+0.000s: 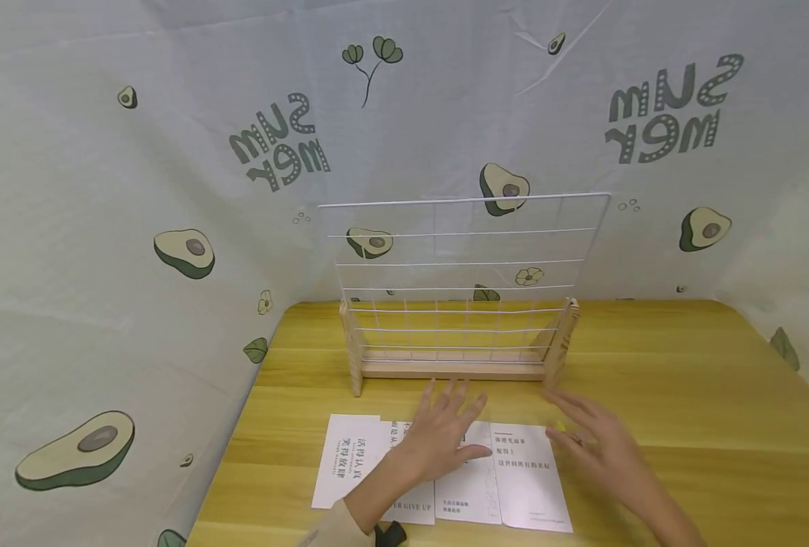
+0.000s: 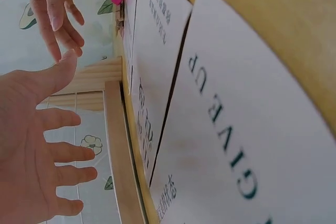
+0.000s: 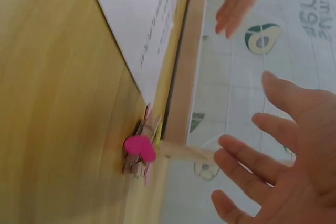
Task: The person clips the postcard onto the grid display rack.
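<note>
Several white printed cards (image 1: 530,479) lie side by side on the wooden table. My left hand (image 1: 438,441) hovers over the middle cards with its fingers spread, and nothing is in it. In the left wrist view a card with "GIVE UP" lettering (image 2: 226,129) fills the near side. My right hand (image 1: 598,448) is beside the rightmost card, its fingers extended and loosely apart, holding nothing. Below it, in the right wrist view, small wooden clips (image 3: 137,169) lie bunched on the table, one bearing a pink heart (image 3: 140,148). The right hand mostly hides them in the head view.
Behind the cards stands a white wire grid (image 1: 466,264) in a wooden base (image 1: 452,370) with two side posts. Bare tabletop (image 1: 684,380) extends to the right. A white cloth (image 1: 240,91) printed with avocados hangs around the back and sides.
</note>
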A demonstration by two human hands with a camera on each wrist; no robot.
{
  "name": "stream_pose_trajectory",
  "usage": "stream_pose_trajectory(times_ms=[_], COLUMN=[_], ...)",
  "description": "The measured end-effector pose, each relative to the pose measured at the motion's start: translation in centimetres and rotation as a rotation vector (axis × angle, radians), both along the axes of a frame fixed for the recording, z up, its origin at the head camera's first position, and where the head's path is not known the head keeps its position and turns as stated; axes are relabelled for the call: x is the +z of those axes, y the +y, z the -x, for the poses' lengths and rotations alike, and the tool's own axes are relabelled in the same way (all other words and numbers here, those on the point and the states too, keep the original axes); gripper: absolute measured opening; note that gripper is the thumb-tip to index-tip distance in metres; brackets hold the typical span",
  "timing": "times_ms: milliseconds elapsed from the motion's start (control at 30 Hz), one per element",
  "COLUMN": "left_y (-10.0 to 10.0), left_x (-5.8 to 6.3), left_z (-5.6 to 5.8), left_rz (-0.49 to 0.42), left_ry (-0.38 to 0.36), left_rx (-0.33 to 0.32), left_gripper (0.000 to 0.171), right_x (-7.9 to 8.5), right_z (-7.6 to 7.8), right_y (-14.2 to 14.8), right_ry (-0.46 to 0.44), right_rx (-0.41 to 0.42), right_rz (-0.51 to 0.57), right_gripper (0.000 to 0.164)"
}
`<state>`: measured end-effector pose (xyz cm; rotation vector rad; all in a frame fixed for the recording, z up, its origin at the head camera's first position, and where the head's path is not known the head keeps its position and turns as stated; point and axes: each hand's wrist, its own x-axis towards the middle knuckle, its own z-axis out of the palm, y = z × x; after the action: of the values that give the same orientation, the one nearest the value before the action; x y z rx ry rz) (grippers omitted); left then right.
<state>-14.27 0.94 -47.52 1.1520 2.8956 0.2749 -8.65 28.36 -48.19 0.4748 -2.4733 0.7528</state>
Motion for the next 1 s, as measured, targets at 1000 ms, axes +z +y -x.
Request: stream_pose_trajectory(times_ms=[1000], left_y=[4.3], left_x=[-1.5], left_z=[0.5], left_rz=[0.106], left_ry=[-0.068], left_rx=[-0.015], left_gripper=[0.098], right_x=[-2.2], right_z=[-1.2], right_y=[3.7], right_ry=[-0.358], right_rx=[-0.166], right_rz=[-0.067], right_gripper=[0.028])
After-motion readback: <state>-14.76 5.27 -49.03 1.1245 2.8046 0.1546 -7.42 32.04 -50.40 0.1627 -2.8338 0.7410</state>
